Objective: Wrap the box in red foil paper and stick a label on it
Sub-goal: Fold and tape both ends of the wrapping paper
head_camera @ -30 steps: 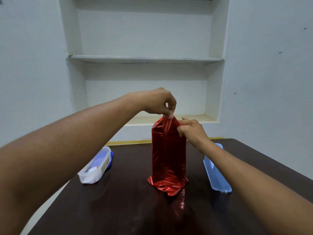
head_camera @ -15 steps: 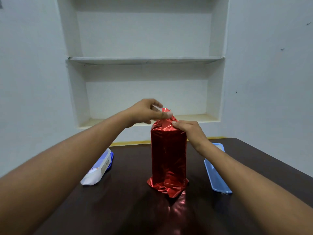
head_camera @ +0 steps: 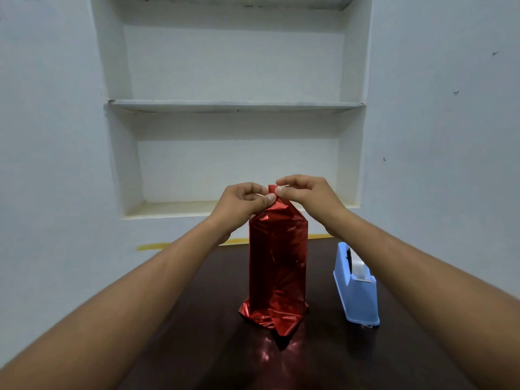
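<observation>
A tall box wrapped in shiny red foil paper (head_camera: 277, 263) stands upright in the middle of the dark table (head_camera: 213, 353). Loose foil spreads crumpled around its base. At the top the foil is gathered into a small peak. My left hand (head_camera: 242, 202) pinches that peak from the left with thumb and fingers. From the right, my right hand (head_camera: 306, 194) pinches the same peak. The box itself is hidden under the foil. No label is in view.
A light blue tape dispenser (head_camera: 356, 285) with a clear tape roll stands on the table right of the box. Behind the table is a white wall with a recessed shelf niche (head_camera: 236, 106). A yellow tape strip (head_camera: 153, 246) runs along the wall.
My right hand rose from the box's top right corner to the foil peak, joining my left hand. The view shifted, so the white container at the left is out of sight.
</observation>
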